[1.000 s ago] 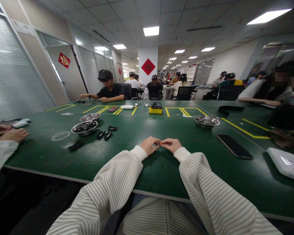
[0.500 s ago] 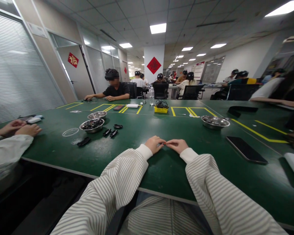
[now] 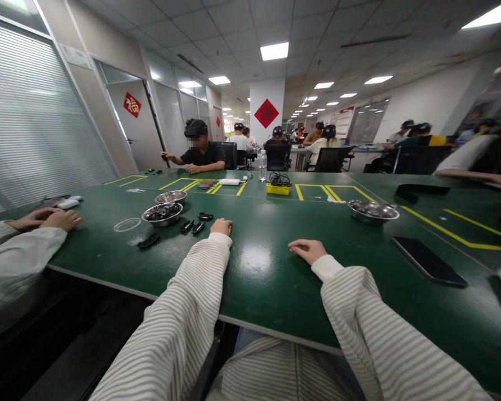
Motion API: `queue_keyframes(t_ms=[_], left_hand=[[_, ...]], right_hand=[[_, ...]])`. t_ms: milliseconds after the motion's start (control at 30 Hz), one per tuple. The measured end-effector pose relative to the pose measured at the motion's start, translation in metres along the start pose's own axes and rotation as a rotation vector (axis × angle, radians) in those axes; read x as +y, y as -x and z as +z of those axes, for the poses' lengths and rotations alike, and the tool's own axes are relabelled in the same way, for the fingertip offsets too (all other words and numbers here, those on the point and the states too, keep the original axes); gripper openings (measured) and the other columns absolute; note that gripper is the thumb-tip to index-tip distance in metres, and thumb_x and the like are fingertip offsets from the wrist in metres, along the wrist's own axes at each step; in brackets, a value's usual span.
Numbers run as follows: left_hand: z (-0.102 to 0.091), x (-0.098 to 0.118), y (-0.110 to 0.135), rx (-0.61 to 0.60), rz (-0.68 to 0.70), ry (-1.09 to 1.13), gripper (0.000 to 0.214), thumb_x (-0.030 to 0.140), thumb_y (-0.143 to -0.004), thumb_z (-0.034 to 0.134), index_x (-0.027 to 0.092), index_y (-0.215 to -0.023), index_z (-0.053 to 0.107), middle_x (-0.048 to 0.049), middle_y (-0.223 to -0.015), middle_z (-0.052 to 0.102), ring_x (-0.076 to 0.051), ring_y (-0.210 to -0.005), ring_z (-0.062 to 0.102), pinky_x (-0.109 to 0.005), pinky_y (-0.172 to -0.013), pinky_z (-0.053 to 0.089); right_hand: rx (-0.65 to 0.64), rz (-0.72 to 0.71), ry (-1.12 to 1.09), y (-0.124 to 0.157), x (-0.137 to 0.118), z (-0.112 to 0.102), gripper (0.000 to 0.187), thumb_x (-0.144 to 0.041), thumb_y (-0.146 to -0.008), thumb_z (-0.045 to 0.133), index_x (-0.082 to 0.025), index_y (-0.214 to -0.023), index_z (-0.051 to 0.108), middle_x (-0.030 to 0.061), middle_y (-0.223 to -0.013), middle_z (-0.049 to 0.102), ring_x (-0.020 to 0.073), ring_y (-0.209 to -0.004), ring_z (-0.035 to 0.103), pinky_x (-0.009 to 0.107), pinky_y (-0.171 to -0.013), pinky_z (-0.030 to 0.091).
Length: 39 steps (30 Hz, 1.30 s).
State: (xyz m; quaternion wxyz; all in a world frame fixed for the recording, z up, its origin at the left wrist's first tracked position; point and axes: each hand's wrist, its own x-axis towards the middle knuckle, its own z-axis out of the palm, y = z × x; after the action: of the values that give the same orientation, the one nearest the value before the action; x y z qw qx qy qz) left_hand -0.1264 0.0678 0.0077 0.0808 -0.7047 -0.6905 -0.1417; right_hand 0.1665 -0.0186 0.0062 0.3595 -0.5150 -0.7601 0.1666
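My left hand [image 3: 222, 226] is stretched forward on the green table [image 3: 259, 267], its fingers curled under and hidden from me. It lies just right of two small black parts [image 3: 192, 226], with a third black part [image 3: 205, 216] beyond them. A steel bowl [image 3: 162, 213] full of dark parts stands further left. My right hand [image 3: 307, 250] rests on the table apart from the left, fingers lying loosely flat and pointing left, nothing seen in them.
An empty steel bowl [image 3: 171, 196], a clear ring lid [image 3: 127, 224] and another black part [image 3: 148, 241] lie to the left. A third bowl [image 3: 373, 211] and a dark phone [image 3: 429, 260] sit to the right. A co-worker's hands [image 3: 54, 219] rest at the left edge.
My hands were together in front of me pinching a small orange piece. They have parted: the left has reached forward and left toward the black parts, the right has stayed on the table.
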Motion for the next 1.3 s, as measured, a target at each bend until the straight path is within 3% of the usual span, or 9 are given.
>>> queue_keyframes(t_ms=[167, 300, 600, 733, 900, 967, 1033, 1167, 1300], left_hand=[[0.005, 0.002, -0.002, -0.014, 0.021, -0.037, 0.028, 0.024, -0.076, 0.036, 0.027, -0.098, 0.053, -0.0066, -0.089, 0.050, -0.018, -0.086, 0.044, -0.025, -0.066, 0.037], [0.001, 0.002, 0.006, -0.014, -0.009, -0.054, 0.042, 0.023, -0.074, 0.038, 0.026, -0.116, 0.034, -0.0078, -0.092, 0.049, -0.019, -0.087, 0.044, -0.027, -0.069, 0.037], [-0.019, -0.015, 0.072, 0.011, 0.060, -0.111, 0.045, 0.023, -0.073, 0.037, 0.015, -0.117, 0.030, -0.0087, -0.094, 0.050, -0.019, -0.087, 0.044, -0.029, -0.074, 0.035], [-0.028, -0.013, 0.085, 0.073, 0.098, -0.118, 0.053, 0.035, -0.071, 0.040, 0.009, -0.117, 0.030, -0.0121, -0.103, 0.046, -0.022, -0.096, 0.039, -0.032, -0.082, 0.030], [-0.022, 0.033, 0.066, 0.067, 0.236, -0.135, 0.070, 0.049, -0.069, 0.035, 0.001, -0.119, 0.025, -0.0160, -0.124, 0.025, -0.027, -0.115, 0.015, -0.034, -0.094, 0.013], [-0.015, 0.053, 0.051, 0.026, 0.152, -0.132, 0.074, 0.053, -0.069, 0.031, 0.000, -0.120, 0.024, -0.0167, -0.127, 0.020, -0.028, -0.117, 0.010, -0.036, -0.094, 0.011], [-0.007, 0.064, 0.035, -0.007, -0.015, -0.122, 0.077, 0.055, -0.067, 0.031, 0.000, -0.121, 0.022, -0.0168, -0.128, 0.015, -0.031, -0.117, 0.008, -0.038, -0.093, 0.012], [0.003, 0.064, 0.016, -0.104, -0.296, -0.066, 0.076, 0.054, -0.067, 0.032, 0.000, -0.120, 0.022, -0.0191, -0.126, 0.020, -0.031, -0.115, 0.016, -0.038, -0.092, 0.018], [0.007, 0.062, 0.018, -0.107, -0.177, -0.005, 0.069, 0.050, -0.071, 0.030, -0.001, -0.118, 0.027, -0.0197, -0.120, 0.031, -0.027, -0.112, 0.025, -0.035, -0.092, 0.020]], right_hand=[[-0.010, -0.005, -0.011, 0.000, 0.001, 0.001, 0.019, -0.027, -0.063, 0.050, -0.018, -0.073, 0.064, 0.0015, -0.063, 0.064, 0.0118, -0.054, 0.057, 0.022, -0.055, 0.046], [-0.028, 0.015, -0.029, -0.001, 0.002, 0.001, 0.019, -0.027, -0.063, 0.050, -0.017, -0.073, 0.064, 0.0022, -0.062, 0.064, 0.0120, -0.054, 0.057, 0.022, -0.055, 0.046], [-0.056, 0.036, -0.053, 0.000, 0.000, 0.001, 0.020, -0.025, -0.063, 0.049, -0.016, -0.073, 0.063, 0.0028, -0.062, 0.064, 0.0120, -0.053, 0.058, 0.022, -0.056, 0.046], [-0.063, 0.030, -0.050, 0.000, -0.002, 0.001, 0.020, -0.025, -0.063, 0.048, -0.015, -0.073, 0.063, 0.0027, -0.062, 0.064, 0.0114, -0.052, 0.057, 0.022, -0.055, 0.046], [-0.098, 0.035, -0.071, -0.001, -0.001, 0.001, 0.022, -0.024, -0.063, 0.046, -0.014, -0.074, 0.062, 0.0036, -0.062, 0.063, 0.0114, -0.051, 0.056, 0.022, -0.055, 0.046], [-0.106, 0.042, -0.081, -0.001, 0.000, 0.002, 0.022, -0.023, -0.063, 0.046, -0.013, -0.075, 0.062, 0.0037, -0.063, 0.064, 0.0113, -0.052, 0.057, 0.022, -0.055, 0.046], [-0.105, 0.046, -0.085, -0.001, 0.001, 0.002, 0.022, -0.023, -0.062, 0.046, -0.013, -0.075, 0.062, 0.0040, -0.063, 0.064, 0.0116, -0.053, 0.057, 0.022, -0.055, 0.046], [-0.112, 0.039, -0.069, 0.000, -0.002, 0.001, 0.022, -0.023, -0.062, 0.046, -0.014, -0.074, 0.062, 0.0039, -0.063, 0.064, 0.0115, -0.053, 0.057, 0.021, -0.056, 0.046], [-0.107, 0.038, -0.064, 0.000, -0.003, 0.001, 0.022, -0.023, -0.063, 0.045, -0.014, -0.074, 0.062, 0.0033, -0.062, 0.063, 0.0113, -0.053, 0.057, 0.022, -0.055, 0.045]])
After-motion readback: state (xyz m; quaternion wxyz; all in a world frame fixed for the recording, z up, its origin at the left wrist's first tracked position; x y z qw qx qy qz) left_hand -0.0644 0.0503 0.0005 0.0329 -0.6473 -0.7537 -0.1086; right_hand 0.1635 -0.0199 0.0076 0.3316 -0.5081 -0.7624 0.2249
